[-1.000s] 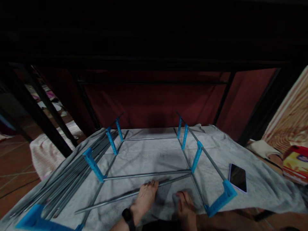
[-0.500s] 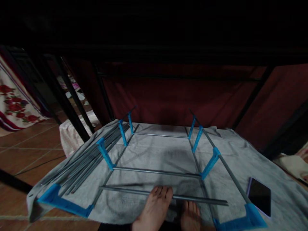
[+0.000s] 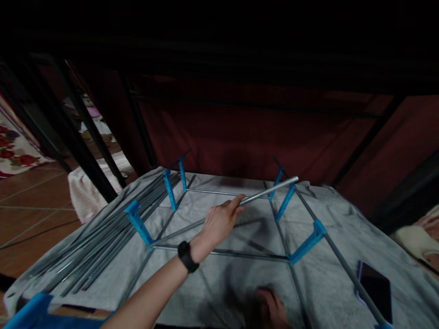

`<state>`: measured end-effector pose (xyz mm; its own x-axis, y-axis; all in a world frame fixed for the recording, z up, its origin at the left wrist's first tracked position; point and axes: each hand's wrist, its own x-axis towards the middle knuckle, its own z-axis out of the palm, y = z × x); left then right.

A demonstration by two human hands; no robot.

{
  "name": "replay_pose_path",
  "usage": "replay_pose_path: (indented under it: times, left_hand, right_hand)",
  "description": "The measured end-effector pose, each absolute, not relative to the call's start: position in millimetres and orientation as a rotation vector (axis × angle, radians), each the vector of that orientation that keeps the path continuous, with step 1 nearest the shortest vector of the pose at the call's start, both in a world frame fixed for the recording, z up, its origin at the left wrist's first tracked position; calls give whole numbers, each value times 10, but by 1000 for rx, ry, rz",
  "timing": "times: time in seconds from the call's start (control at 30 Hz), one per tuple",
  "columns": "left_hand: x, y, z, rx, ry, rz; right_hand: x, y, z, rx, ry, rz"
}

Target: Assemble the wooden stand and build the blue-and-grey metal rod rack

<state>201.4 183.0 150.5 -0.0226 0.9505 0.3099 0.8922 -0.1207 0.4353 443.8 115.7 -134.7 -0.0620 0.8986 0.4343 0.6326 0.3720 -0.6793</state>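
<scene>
My left hand (image 3: 221,219), with a black watch (image 3: 187,257) on its wrist, reaches forward with its fingers closed around a grey metal tube (image 3: 267,191). The tube slants, its right end raised near a blue bracket and its left end low by the left side of the frame. Beneath it stands a frame of thin tubes (image 3: 240,254) joined by blue plastic brackets (image 3: 307,242). Low in the view, my right hand (image 3: 274,308) is near the grey cloth, partly cut off, fingers loosely bent and apart, with nothing visible in them.
Several loose metal tubes (image 3: 113,246) lie in a pile on the left of the grey cloth (image 3: 343,219). A phone (image 3: 375,288) lies at the right. Dark metal posts (image 3: 85,132) and a dark red curtain (image 3: 219,141) stand around, under a low black overhang.
My left hand has lifted the tube from the near end of the frame and carried it forward, right end up. My right hand remains low, its fingers now more bent. The view has shifted slightly.
</scene>
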Motion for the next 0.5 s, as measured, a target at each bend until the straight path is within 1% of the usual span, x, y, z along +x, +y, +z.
replay_pose_path:
  times: [0.07,0.13,0.23,0.33,0.43,0.5]
  left_hand:
    - [2043,2243,1586,2190,2022,822]
    - [2148,2636,1710,2267,2056,849]
    - [2349,3156,2016,2384,2106,909]
    - [2464,3548,2369,2599,1973,977]
    - [2396,3816,2560,2871,1799,893]
    - [2235,3966,2531,2958,1789,815]
  right_hand:
    - [4368,1304,-1066,-1260,-1685,562]
    - [4258,1581,-696,-1163,-1641,645]
    - [4068,2220,-96,-1142,-1527,612]
    - [3938,2973,406,-1142,-1438,537]
    - [3904,3622,726,-1147,-1269,507]
    - [3907,3945,826,-1143,-1180,553]
